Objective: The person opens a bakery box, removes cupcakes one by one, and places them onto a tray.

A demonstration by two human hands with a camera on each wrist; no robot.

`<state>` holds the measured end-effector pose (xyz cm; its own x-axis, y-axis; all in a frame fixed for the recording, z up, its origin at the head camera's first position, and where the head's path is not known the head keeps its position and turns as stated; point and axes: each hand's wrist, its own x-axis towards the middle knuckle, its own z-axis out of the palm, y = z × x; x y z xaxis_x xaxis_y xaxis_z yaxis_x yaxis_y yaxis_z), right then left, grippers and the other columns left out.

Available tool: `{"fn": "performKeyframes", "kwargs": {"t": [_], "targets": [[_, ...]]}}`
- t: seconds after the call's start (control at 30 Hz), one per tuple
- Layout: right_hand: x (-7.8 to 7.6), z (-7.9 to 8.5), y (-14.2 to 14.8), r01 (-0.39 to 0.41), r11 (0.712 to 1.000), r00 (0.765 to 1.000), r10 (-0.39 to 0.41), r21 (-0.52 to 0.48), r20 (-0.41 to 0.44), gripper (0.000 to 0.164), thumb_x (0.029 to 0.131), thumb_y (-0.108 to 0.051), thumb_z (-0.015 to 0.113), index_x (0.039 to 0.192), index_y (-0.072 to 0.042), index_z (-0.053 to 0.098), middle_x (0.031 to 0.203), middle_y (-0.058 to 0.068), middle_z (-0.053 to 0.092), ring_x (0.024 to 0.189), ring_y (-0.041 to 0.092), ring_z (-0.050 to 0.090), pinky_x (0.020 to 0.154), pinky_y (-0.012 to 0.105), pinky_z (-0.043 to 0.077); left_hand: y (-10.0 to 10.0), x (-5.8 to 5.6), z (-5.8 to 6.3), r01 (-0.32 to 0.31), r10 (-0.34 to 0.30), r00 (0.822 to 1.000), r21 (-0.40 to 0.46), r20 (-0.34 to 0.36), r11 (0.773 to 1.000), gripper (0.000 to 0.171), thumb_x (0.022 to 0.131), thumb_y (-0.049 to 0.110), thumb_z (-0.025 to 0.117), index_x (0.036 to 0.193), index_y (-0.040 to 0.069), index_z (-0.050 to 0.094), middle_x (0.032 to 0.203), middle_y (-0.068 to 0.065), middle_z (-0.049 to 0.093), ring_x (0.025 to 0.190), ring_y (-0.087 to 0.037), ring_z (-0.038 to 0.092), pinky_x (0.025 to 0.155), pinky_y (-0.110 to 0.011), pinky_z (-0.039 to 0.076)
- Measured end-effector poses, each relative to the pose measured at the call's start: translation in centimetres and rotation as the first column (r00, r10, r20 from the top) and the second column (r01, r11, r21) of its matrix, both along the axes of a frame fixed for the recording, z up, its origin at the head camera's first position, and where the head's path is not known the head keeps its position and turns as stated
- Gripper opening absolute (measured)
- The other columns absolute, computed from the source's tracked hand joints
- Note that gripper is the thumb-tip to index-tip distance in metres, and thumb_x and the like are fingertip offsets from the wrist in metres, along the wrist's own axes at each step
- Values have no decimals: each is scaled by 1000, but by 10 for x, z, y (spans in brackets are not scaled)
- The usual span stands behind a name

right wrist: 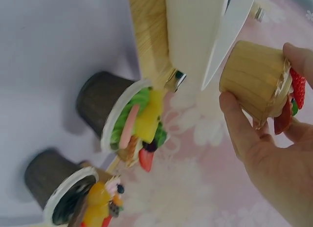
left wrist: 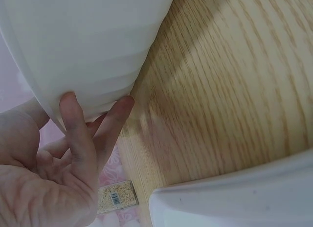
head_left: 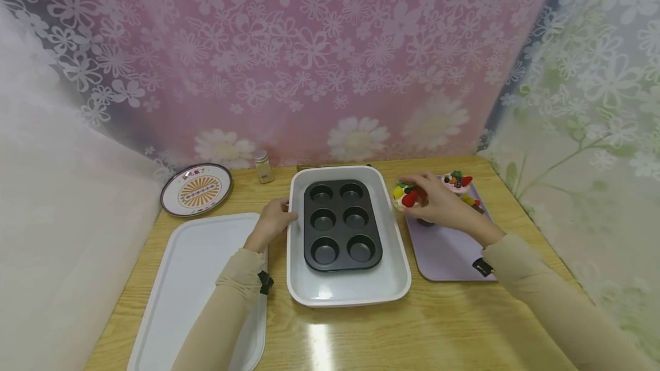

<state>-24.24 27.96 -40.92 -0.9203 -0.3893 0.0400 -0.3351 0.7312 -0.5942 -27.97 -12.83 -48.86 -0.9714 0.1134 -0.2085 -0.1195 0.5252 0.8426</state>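
Note:
My right hand (head_left: 440, 202) holds a cupcake (head_left: 404, 196) with a light-brown paper cup and strawberry topping. In the right wrist view, its thumb and fingers grip the cupcake (right wrist: 257, 80), raised beside the white tray's outer wall. My left hand (head_left: 270, 222) holds the left side of the deep white tray (head_left: 348, 293). In the left wrist view its fingers (left wrist: 115, 119) lie against the tray's outer wall (left wrist: 88, 56), and the thumb passes behind the rim. Inside the tray sits a black muffin tin (head_left: 339, 233) with several round cups; those I see hold nothing.
A purple tray (head_left: 438, 256) on the right bears more cupcakes (head_left: 455, 183), two in dark cups (right wrist: 105, 102) visible in the right wrist view. At left lie a flat white tray (head_left: 198, 268) and a patterned plate (head_left: 197, 189). A small jar (head_left: 263, 168) stands by the curtain.

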Motion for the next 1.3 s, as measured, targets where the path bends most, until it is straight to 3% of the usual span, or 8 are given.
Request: {"fn": "performKeyframes", "kwargs": {"t": [0.27,0.5,1.07,1.3], "targets": [[15,-7,24,-17,1000,999,18,-19,32,71,92,-33,83,153,-15,51,130,13,46,88,18,54,75,25,51,0,-1,0,5,-5,1000,9,5,1000,58,94,10,60,152,7,55,118,-20,72,87,-20,68,69,-29,55],[28,-16,36,-40,999,998,41,-34,37,68,90,-30,85,149,-15,55,122,13,45,78,13,47,67,25,44,-2,-1,1,-1,1,1000,8,10,1000,57,95,10,61,152,7,56,118,-19,72,84,-17,65,71,-31,55],[54,-48,63,-12,999,994,17,-49,105,62,90,-28,85,142,-11,56,114,14,44,82,12,47,69,22,46,-1,-1,1,-4,4,1000,-10,3,1000,58,93,10,61,151,6,56,115,-18,72,83,-17,65,67,-27,53],[57,-58,64,-14,999,997,17,-42,74,59,89,-25,85,139,-10,57,117,17,47,81,12,48,67,23,45,0,0,0,1,-1,1000,-8,-2,1000,59,94,8,60,153,5,55,117,-19,73,83,-17,65,69,-31,55]]}}
